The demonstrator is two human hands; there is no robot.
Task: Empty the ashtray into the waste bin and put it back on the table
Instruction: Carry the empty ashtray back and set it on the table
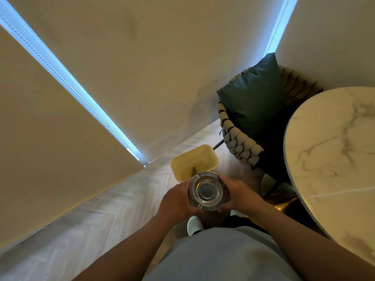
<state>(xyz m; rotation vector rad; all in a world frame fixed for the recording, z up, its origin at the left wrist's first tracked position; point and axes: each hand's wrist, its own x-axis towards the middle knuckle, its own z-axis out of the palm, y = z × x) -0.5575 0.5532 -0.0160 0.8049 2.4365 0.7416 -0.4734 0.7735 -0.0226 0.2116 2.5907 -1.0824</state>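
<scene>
The ashtray (pixel 208 192), a round metal one with a glass-like centre, is held in the air between both hands, just this side of the bin (pixel 194 162) and partly overlapping its near rim in the view. The left hand (pixel 176 197) grips its left edge, fingers curled under and thumb along the side. The right hand (pixel 237 194) grips the right edge in the same fashion. Both are closed firmly on the ashtray; neither is free.

The ashtray faces up toward the camera and appears level or nearly so. Its bowl looks clear, though reflections make that uncertain. The bin stands open on the wooden floor near the wall, with some dark debris visible at its bottom. Whether that debris came from this ashtray cannot be told.

Judgement: the step in hand is at the bin, either just ahead of tipping or just after it. If the bowl holds anything, the next move calls for carrying it fully over the bin mouth and tilting it away from the body.

The table (pixel 332 159), round with a marble top, lies to the right, well apart from the hands; a chair (pixel 241 142) with a green cushion (pixel 251 98) stands between bin and table. Return calls for a turn to the right and setting the ashtray down flat
</scene>
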